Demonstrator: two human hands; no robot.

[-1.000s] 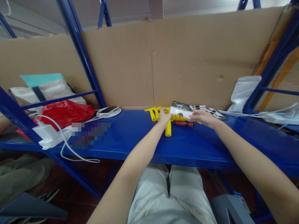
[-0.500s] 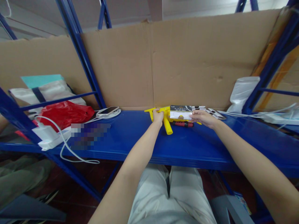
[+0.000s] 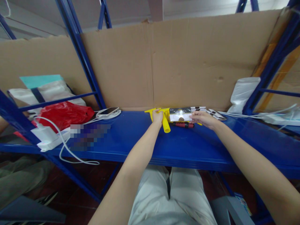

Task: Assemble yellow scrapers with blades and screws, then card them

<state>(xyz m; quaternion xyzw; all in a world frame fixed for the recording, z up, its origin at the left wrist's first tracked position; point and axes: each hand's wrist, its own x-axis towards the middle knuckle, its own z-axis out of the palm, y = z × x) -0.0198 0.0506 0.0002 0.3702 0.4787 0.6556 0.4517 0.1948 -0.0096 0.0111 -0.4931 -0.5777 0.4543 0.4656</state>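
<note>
Left hand (image 3: 157, 117) is gripping a yellow T-shaped tool (image 3: 166, 126), handle pointing to the near side, while the right hand (image 3: 202, 118) is pinching the right end of a black-and-white box (image 3: 180, 115). Some red-and-black stick thing (image 3: 186, 125) is lying just on the near side of that. Over left, a phone (image 3: 111, 110) is sitting on a coiled white cable (image 3: 118, 113), and a red plastic bag (image 3: 65, 114) is slumping further left. Far right, a white pouch (image 3: 244, 95) is leaning back, and a big cardboard panel (image 3: 187, 62) is standing along the far edge of the blue shelf (image 3: 131, 140).
</note>
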